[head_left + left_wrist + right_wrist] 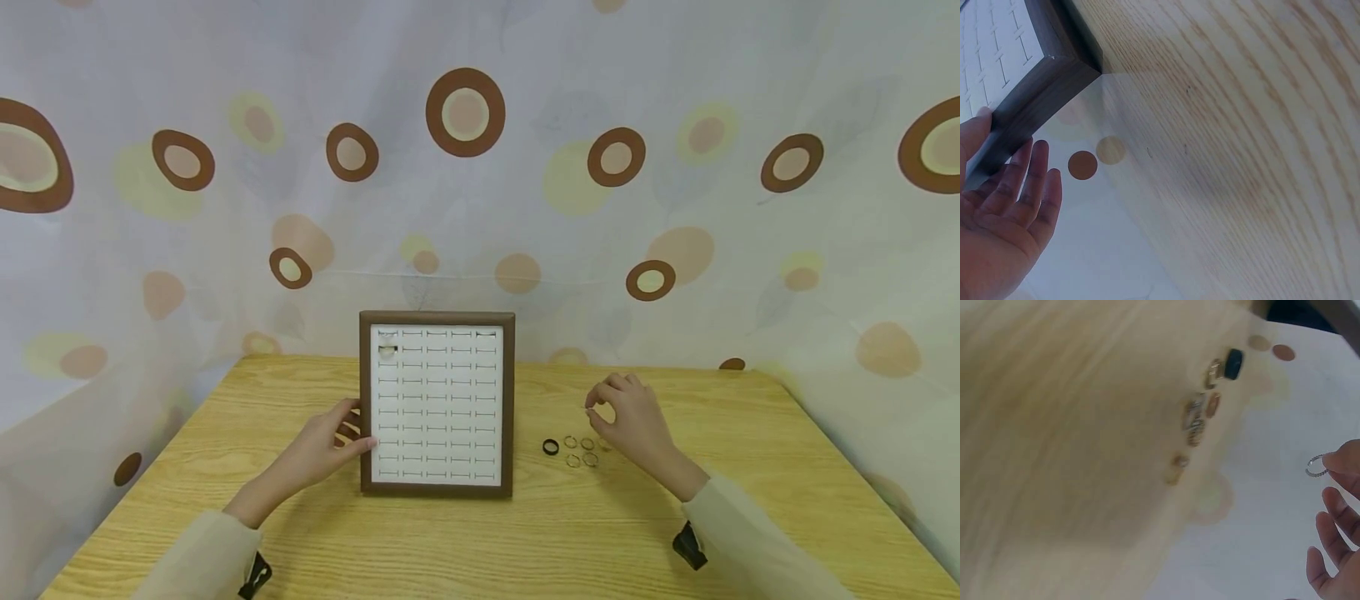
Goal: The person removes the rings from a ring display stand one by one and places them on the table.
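Note:
A ring display board with a brown frame and white slotted panel stands upright on the table. My left hand grips its left edge, thumb on the front and fingers behind. In the left wrist view the thumb presses near the panel's edge. My right hand, raised to the right of the board, pinches a thin silver ring between thumb and forefinger; the ring has a beaded-looking band. Below that hand lie a wide black ring and several thin metallic rings.
Small items sit in the panel's upper left slots, one a shiny ring. The wooden table meets a pale curtain printed with brown circles at its back and sides.

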Tool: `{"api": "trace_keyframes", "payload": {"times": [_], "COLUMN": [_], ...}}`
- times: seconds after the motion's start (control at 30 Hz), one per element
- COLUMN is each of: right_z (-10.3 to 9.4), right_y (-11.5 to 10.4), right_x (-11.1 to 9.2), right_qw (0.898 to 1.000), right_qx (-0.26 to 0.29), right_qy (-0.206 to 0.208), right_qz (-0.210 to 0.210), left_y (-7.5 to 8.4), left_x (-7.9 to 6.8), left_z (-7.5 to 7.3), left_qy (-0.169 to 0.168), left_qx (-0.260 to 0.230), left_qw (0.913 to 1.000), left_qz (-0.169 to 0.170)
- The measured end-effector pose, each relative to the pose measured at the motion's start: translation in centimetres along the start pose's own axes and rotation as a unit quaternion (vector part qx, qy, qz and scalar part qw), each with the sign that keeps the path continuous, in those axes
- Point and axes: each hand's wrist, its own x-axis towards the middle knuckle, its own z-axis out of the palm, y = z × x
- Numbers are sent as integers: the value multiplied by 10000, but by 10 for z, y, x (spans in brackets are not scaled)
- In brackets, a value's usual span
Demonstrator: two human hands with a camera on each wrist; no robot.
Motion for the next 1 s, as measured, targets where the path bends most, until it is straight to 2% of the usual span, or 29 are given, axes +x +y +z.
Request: {"api": "trace_keyframes", "payload": {"times": [0.23, 0.53, 0.8, 1.0], "right_z": [3, 3, 8, 8], "right_y": [16, 21, 23, 22], "right_x": [-19, -34, -41, -43], "right_qw": [9976, 9884, 9815, 9793], "right_qx": [-261, -396, -250, -288], "right_qy": [-624, -1456, -1877, -1995], "right_qz": [111, 173, 291, 209], "left_y": [0, 0, -1, -1], "left_x": [0, 0, 0, 0], "left_z": [1, 0, 0, 0], "left_qy": [40, 20, 3, -43], "left_qx": [6, 38, 19, -15], "left_qw": [10000, 10000, 10000, 9999], "left_qz": [27, 2, -38, -97]}}
